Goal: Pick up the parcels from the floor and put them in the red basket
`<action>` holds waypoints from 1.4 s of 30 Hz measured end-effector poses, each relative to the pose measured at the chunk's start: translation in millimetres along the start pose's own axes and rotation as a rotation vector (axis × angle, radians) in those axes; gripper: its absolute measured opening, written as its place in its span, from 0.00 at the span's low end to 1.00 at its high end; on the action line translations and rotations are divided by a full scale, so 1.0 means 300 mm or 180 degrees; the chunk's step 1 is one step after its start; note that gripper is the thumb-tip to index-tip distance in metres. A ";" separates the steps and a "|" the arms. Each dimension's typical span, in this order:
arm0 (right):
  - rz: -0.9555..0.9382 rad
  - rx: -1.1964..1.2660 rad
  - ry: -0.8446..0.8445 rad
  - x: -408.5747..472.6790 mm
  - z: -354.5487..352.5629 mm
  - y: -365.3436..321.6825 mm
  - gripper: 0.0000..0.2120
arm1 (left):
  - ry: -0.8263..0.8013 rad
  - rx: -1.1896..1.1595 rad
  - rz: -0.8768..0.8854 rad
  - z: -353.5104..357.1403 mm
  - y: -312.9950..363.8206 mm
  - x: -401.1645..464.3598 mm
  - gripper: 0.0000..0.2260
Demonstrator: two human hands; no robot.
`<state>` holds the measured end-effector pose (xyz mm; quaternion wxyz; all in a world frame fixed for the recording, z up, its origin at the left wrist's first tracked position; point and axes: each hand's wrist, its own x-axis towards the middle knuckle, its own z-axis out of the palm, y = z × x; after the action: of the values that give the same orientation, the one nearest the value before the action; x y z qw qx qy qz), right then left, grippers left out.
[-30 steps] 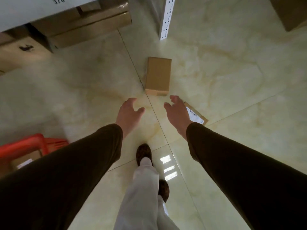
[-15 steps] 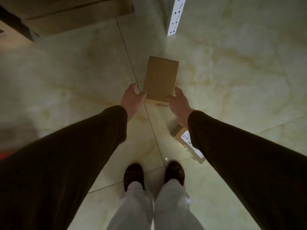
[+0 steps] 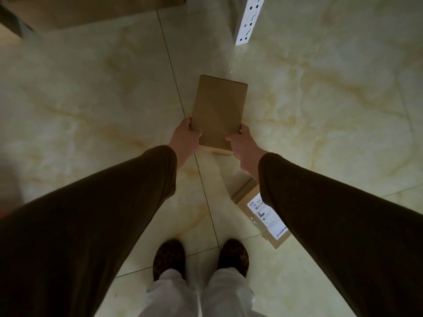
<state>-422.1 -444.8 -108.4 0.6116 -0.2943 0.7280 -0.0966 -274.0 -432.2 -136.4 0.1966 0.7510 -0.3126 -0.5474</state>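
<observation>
Parcel [image 3: 218, 110], held between both hands' grip

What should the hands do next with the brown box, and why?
Probably lift it up. The left hand and the right hand each grip a near corner of the plain parcel, so the hold looks ready. The red basket is out of view, so carrying comes after. A labelled parcel waits on the floor.
</observation>
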 end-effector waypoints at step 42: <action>-0.0978 -0.0502 -0.0621 -1.490 1.364 0.205 0.19 | 0.1142 -0.1549 0.0055 -1.479 -0.815 -1.440 0.16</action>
<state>-18.3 -60.9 138.0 0.6323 -0.4569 0.6171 -0.1026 118.9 20.5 153.2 0.4275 0.7639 -0.1388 -0.4631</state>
